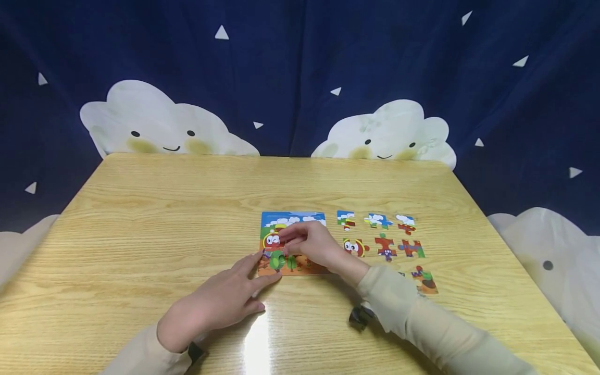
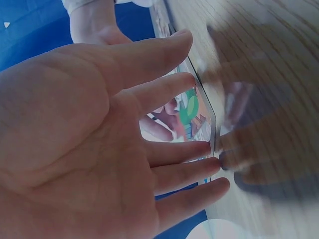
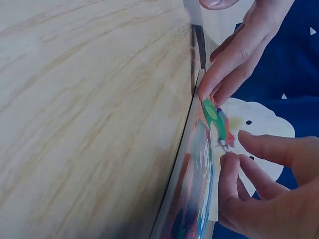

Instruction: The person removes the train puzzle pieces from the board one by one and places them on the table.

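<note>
A jigsaw puzzle board (image 1: 304, 268) with a bright picture lies mid-table; a red round-faced character (image 1: 272, 241) and a green tree (image 1: 277, 260) show on its left part. My left hand (image 1: 224, 297) rests at the board's lower left corner, fingers straight and spread, fingertips right at the edge. Over the board's middle is my right hand (image 1: 316, 245), its fingers bent and the thumb (image 3: 264, 147) apart from the fingertips. No piece shows in that gap in the right wrist view. Part of the picture is hidden under this hand.
Loose puzzle pieces lie in rows right of the board, among them a face piece (image 1: 353, 247), a cloud piece (image 1: 378, 221) and a corner piece (image 1: 426, 281). The right forearm covers part of the lowest row. A dark blue curtain (image 1: 290, 62) hangs behind the wooden table (image 1: 154, 219).
</note>
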`<state>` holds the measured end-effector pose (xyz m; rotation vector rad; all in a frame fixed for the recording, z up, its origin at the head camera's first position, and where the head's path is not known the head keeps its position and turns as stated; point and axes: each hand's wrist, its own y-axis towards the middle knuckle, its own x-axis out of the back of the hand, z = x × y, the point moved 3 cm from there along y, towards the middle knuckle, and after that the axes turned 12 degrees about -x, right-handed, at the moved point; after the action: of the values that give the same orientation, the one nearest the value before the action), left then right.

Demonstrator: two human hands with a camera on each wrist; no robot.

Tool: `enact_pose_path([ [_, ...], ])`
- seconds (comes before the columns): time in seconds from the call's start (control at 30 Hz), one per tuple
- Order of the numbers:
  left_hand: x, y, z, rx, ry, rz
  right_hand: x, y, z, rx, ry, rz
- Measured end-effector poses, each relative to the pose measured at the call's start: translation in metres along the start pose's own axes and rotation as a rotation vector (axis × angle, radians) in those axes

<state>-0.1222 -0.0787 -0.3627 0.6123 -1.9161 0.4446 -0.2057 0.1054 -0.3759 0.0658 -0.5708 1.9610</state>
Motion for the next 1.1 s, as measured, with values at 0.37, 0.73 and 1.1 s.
enact_pose_path([
  [0.37, 0.001, 0.0, -0.002, 0.005, -0.008, 0.008, -0.01, 0.0, 0.009, 0.232, -0.317, -0.131],
  [0.73, 0.0, 0.0, -0.001, 0.015, -0.024, 0.013, 0.014, -0.011, 0.01, 0.163, -0.296, -0.099],
  [1.1, 0.001, -0.001, -0.002, 0.007, -0.026, 0.0, 0.085, -0.059, -0.032, 0.038, -0.308, -0.048],
])
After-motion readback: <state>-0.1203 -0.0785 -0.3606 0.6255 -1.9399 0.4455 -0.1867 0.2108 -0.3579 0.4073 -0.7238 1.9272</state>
